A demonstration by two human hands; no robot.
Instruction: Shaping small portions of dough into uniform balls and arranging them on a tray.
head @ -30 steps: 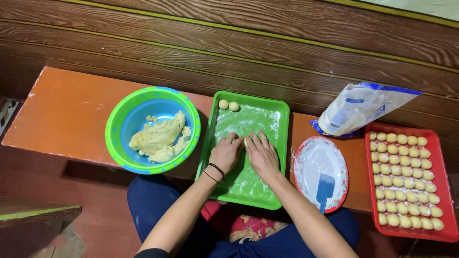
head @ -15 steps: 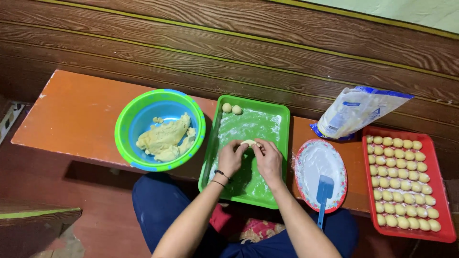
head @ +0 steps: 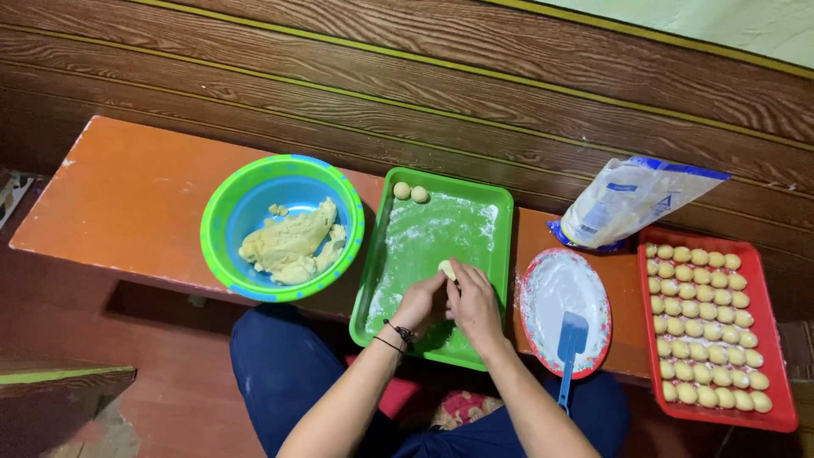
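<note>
Head camera view, looking straight down at a long orange bench (head: 127, 203) set against a dark wood-panelled wall (head: 424, 76). The left hand (head: 420, 298) and right hand (head: 475, 304) are pressed close together over the near half of a green tray (head: 500, 254), fingers curled narrowly around a small piece of pale dough (head: 446, 270) held between them. The left wrist wears dark bands.

The tray is dusted with white flour and sits at the middle of the bench, its near edge overhanging the bench's front edge above the person's lap. Two finished dough balls (head: 410, 192) lie touching each other in the tray's far left corner; the rest of the tray floor is open.

Just left of the tray, nearly touching it, stands a green and blue bowl (head: 222, 222) holding a lump of yellow dough (head: 291, 244). Beyond the bowl, the left end of the bench lies bare to its corner.

Just right of the tray is a round plate (head: 598, 293) of white flour with a blue spatula (head: 568, 352) resting on its near rim, the handle sticking out past the bench's front edge. Behind the plate, against the wall, leans a white and blue bag (head: 627, 202). At the right end, a red tray (head: 784, 373) is packed with rows of small dough balls and overhangs the front edge.
</note>
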